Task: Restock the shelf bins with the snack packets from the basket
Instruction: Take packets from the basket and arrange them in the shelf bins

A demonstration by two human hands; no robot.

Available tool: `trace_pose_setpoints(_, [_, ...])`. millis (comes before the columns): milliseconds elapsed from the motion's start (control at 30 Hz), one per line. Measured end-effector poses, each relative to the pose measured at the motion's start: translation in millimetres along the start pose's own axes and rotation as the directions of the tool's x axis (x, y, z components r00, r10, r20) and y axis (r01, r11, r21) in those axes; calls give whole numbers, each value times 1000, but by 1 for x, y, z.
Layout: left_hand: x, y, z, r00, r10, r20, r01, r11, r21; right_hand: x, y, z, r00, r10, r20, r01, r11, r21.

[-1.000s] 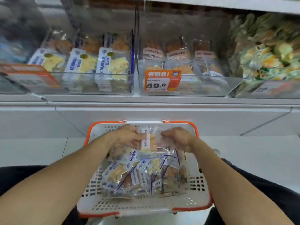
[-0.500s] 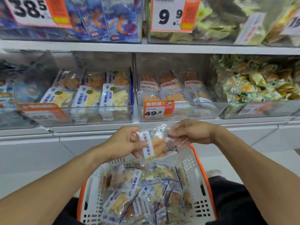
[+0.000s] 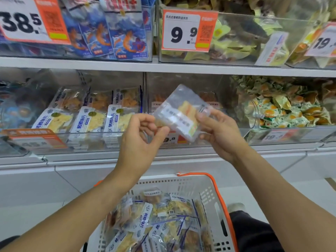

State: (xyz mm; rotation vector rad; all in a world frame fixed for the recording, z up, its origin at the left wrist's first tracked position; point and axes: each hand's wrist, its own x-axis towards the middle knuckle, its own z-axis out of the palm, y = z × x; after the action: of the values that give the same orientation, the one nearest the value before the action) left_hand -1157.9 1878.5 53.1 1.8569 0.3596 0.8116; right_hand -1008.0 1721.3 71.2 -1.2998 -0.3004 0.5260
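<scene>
A clear snack packet [image 3: 181,113] with orange-yellow pieces inside is tilted in mid-air in front of the middle shelf bin [image 3: 227,137]. My right hand [image 3: 220,131] grips its right side. My left hand [image 3: 138,139] is loosely curled at the packet's lower left edge, thumb and forefinger parted and just touching it. Below, the white basket with an orange rim [image 3: 216,190] holds several more snack packets [image 3: 163,224]. The packet hides most of the bin's price tag.
To the left is a bin of white-and-blue fish-slice packets [image 3: 87,122], and to the right a bin of green egg snack packs [image 3: 280,108]. The upper shelf carries shrimp packets [image 3: 118,35] and a 9.9 price tag [image 3: 187,31]. A dark trouser leg [image 3: 251,231] is beside the basket.
Both hands lifted the packet out of the basket and up to the middle bin. My left hand's pinch on it has loosened and the packet has tilted.
</scene>
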Motion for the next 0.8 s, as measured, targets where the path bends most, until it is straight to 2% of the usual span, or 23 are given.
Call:
trace_pose_setpoints(33, [5, -4, -3, 998, 65, -5, -63, 986, 152, 7, -5, -3, 996, -50, -73, 47, 998, -41])
trace_pose_setpoints(100, [15, -17, -8, 987, 144, 67, -159, 879, 449, 24, -13, -9, 976, -146, -159, 121, 980, -155])
trace_pose_setpoints(200, [20, -41, -9, 981, 104, 161, -184, 745, 641, 51, -12, -9, 966, -170, -194, 104, 945, -310])
trace_pose_setpoints(267, [19, -52, -8, 978, 89, 189, -194, 722, 664, 70, -3, -5, 980, -114, -161, 36, 906, -421])
trace_pose_setpoints(367, [20, -58, -7, 976, 101, 194, -201, 763, 614, 90, 10, 1, 996, -25, -84, -30, 802, -597])
trace_pose_setpoints(433, [23, -61, -6, 977, 113, 183, -201, 782, 590, 97, 9, 4, 999, 4, -53, -39, 737, -674])
trace_pose_setpoints(567, [25, -67, -2, 979, 141, 149, -202, 792, 576, 102, 1, 10, 981, 190, 33, -92, 611, -786])
trace_pose_setpoints(633, [25, -68, -1, 978, 158, 133, -206, 793, 573, 107, 3, 9, 980, 193, 53, -63, 549, -834])
trace_pose_setpoints(800, [27, -69, 1, 982, 151, 110, -187, 805, 563, 112, 9, 8, 971, 179, 158, 57, 471, -880])
